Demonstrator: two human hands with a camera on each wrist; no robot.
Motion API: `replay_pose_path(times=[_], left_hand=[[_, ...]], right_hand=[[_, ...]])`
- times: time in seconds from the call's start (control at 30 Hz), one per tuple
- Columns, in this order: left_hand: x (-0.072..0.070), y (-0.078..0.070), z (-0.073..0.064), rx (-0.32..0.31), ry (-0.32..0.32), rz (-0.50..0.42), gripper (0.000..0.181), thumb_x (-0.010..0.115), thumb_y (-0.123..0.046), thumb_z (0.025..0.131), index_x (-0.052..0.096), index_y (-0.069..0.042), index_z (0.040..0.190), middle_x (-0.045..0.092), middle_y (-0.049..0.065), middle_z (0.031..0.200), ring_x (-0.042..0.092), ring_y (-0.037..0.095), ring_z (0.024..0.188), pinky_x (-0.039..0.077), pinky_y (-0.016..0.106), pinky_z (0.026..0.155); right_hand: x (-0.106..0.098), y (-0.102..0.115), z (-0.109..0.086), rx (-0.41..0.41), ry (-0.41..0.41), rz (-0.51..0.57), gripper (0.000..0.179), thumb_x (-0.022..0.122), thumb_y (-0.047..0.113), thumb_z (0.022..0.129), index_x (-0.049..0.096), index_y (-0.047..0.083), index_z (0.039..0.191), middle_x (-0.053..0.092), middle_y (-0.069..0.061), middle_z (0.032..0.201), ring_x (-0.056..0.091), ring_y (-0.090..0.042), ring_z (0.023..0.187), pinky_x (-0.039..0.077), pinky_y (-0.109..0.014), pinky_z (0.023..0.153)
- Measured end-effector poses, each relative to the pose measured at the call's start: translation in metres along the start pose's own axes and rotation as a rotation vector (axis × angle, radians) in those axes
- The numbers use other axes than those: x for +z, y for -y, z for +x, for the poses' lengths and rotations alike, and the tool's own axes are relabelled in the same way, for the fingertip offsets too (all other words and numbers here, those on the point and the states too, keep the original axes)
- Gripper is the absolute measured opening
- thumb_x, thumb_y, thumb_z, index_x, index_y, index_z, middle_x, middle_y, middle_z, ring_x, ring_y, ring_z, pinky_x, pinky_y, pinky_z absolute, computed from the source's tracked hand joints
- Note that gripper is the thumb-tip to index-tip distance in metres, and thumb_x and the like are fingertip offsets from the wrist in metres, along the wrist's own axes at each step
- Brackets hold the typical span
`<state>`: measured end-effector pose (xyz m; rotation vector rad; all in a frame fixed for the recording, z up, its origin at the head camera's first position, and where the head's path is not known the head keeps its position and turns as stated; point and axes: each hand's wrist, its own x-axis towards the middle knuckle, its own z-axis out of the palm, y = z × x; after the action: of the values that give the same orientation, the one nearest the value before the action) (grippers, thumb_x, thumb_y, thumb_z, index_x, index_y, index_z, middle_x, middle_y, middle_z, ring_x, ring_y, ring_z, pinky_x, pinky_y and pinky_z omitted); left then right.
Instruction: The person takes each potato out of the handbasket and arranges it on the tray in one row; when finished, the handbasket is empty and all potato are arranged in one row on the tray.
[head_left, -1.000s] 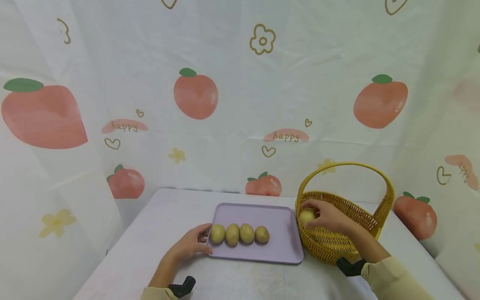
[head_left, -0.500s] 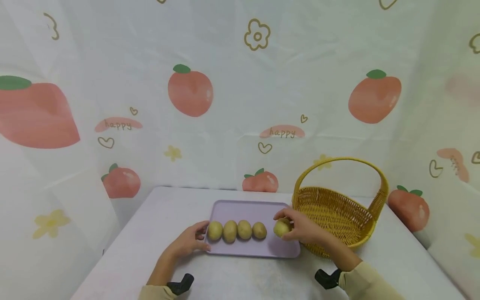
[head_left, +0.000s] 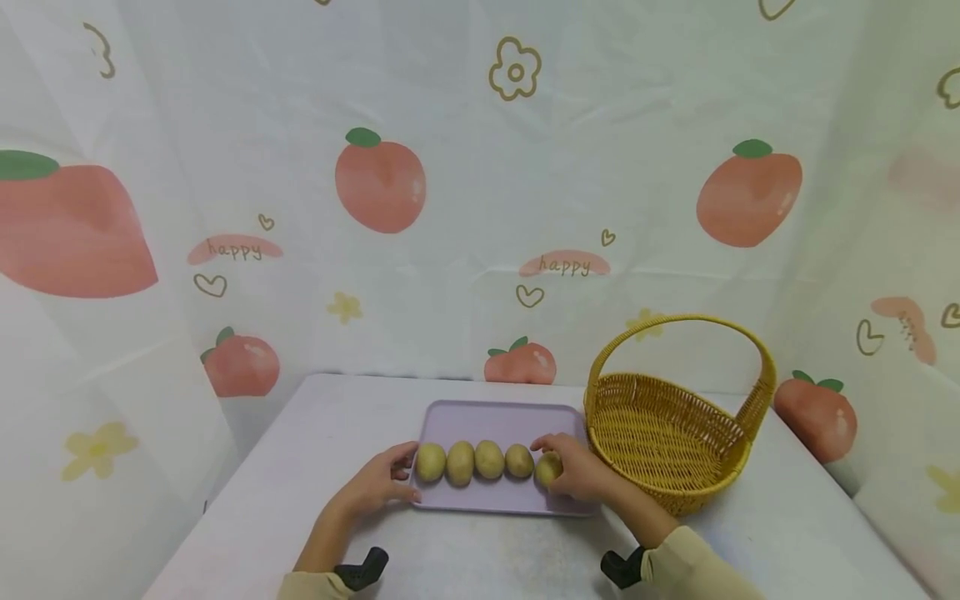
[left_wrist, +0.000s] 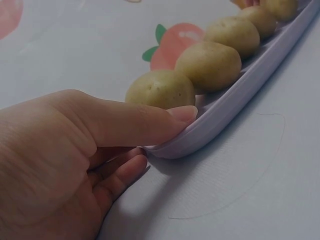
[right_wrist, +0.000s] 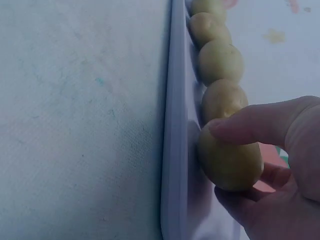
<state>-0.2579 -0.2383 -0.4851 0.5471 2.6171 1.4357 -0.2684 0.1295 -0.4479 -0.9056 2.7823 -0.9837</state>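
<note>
A lilac tray (head_left: pixel 480 500) lies on the table, bearing a row of several yellow-brown potatoes (head_left: pixel 489 460). At its left end my left hand (head_left: pixel 371 486) holds the edge; the left wrist view shows the thumb (left_wrist: pixel 160 122) along the rim and fingers curled below. My right hand (head_left: pixel 581 469) grips another potato (right_wrist: pixel 230 160) between thumb and fingers at the right end of the row. That potato sits low over the tray, right beside its neighbour (right_wrist: pixel 224 102). The hand partly hides it in the head view.
A yellow wicker basket (head_left: pixel 660 442) with a tall arched handle (head_left: pixel 693 317) stands just right of the tray, close to my right forearm. Behind the white table (head_left: pixel 262 500) hangs a curtain (head_left: pixel 450 317) printed with peaches.
My right hand has brought a potato leftward out of the basket and down to the row's right end on the tray. The left hand has stayed at the tray's edge.
</note>
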Motion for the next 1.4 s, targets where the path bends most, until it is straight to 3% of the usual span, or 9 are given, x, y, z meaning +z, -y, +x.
replay_pose_path(times=[0.23,0.4,0.63,0.87,1.1,1.3,1.4], left_hand=[[-0.003,-0.001,-0.001,-0.005,-0.009,0.004,0.084,0.084,-0.009,0.071,0.040,0.013,0.140,0.055,0.024,0.124,0.057,0.037,0.109,0.045,0.053,0.097],[-0.001,0.000,-0.001,0.001,0.003,0.007,0.084,0.084,-0.010,0.072,0.040,0.012,0.140,0.055,0.025,0.124,0.058,0.038,0.108,0.045,0.053,0.097],[-0.002,0.001,-0.001,0.001,0.001,0.006,0.084,0.084,-0.010,0.072,0.040,0.013,0.139,0.055,0.026,0.124,0.058,0.039,0.108,0.046,0.053,0.096],[-0.001,0.001,0.000,0.000,0.009,0.010,0.084,0.084,-0.010,0.072,0.040,0.013,0.139,0.056,0.024,0.122,0.059,0.037,0.105,0.047,0.051,0.095],[0.002,-0.001,0.001,0.007,0.001,-0.003,0.083,0.084,-0.009,0.072,0.041,0.012,0.140,0.055,0.025,0.125,0.058,0.037,0.108,0.047,0.051,0.096],[0.001,-0.003,-0.001,0.011,0.010,0.001,0.084,0.084,-0.011,0.073,0.039,0.013,0.140,0.054,0.028,0.126,0.057,0.040,0.109,0.045,0.052,0.097],[-0.001,-0.002,-0.002,0.013,0.018,-0.014,0.085,0.083,-0.010,0.074,0.037,0.014,0.141,0.053,0.030,0.127,0.057,0.041,0.111,0.044,0.053,0.097]], right_hand=[[0.004,0.001,-0.001,0.037,-0.009,0.023,0.062,0.070,-0.010,0.074,0.054,0.002,0.133,0.056,-0.019,0.130,0.050,-0.035,0.122,0.039,-0.055,0.102],[0.011,0.000,-0.003,0.064,-0.031,0.029,0.063,0.078,-0.003,0.073,0.054,0.001,0.131,0.059,-0.019,0.123,0.053,-0.033,0.115,0.042,-0.052,0.098],[0.015,-0.005,0.001,0.043,-0.060,0.005,0.063,0.076,-0.007,0.071,0.056,0.003,0.129,0.061,-0.014,0.113,0.055,-0.026,0.103,0.047,-0.045,0.086],[0.017,-0.014,0.008,-0.013,-0.055,0.040,0.065,0.070,-0.009,0.071,0.053,0.003,0.132,0.062,-0.015,0.115,0.055,-0.027,0.107,0.046,-0.046,0.089],[0.015,-0.017,0.007,-0.017,-0.052,0.090,0.067,0.069,-0.010,0.070,0.052,0.002,0.134,0.060,-0.016,0.121,0.053,-0.030,0.114,0.044,-0.049,0.094],[0.010,-0.009,0.001,-0.030,-0.071,0.086,0.073,0.077,-0.003,0.073,0.048,0.002,0.139,0.051,-0.016,0.137,0.045,-0.034,0.128,0.037,-0.054,0.104],[0.003,0.002,-0.007,-0.069,-0.112,0.044,0.072,0.079,0.001,0.074,0.049,0.004,0.139,0.051,-0.014,0.137,0.045,-0.034,0.128,0.039,-0.054,0.103]])
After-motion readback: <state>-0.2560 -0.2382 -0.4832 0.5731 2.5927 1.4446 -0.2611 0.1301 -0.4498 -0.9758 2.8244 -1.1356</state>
